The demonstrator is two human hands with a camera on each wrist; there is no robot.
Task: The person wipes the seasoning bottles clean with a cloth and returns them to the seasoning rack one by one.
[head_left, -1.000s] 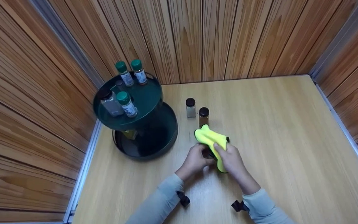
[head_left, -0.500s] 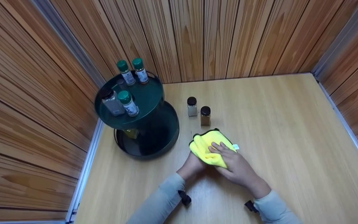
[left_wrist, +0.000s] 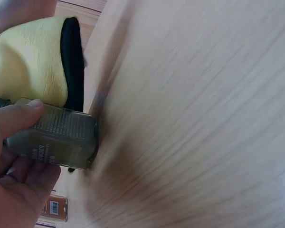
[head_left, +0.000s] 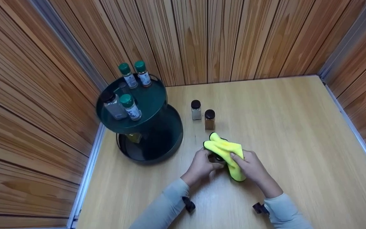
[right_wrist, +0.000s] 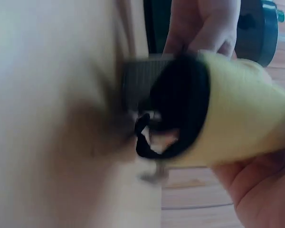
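Observation:
My left hand [head_left: 201,165] grips a square glass spice jar [left_wrist: 61,135] with printed lettering and a dark cap, its base close over the tabletop in the left wrist view. A yellow cloth [head_left: 226,151] with black edging is pinched between the thumb and fingers of my right hand [head_left: 254,167]. The cloth hangs folded beside the jar and overlaps its cap end. In the head view, cloth and fingers hide most of the jar. Just beyond the hands stand two dark-capped jars, one with pale contents [head_left: 196,113] and one brown [head_left: 210,123].
At the left is a dark green two-tier round rack [head_left: 149,101]. Its upper tier bears several jars, including a green-capped jar [head_left: 132,109] and a larger dark-capped jar [head_left: 114,108]; a yellowish item [head_left: 134,137] sits on the lower tier. Wood-panelled walls [head_left: 221,41] bound the table.
Half a second ago the cloth lay spread over the left hand and jar under the flattened right hand. Now the right hand has drawn it rightward, folded, and the jar's cap shows again.

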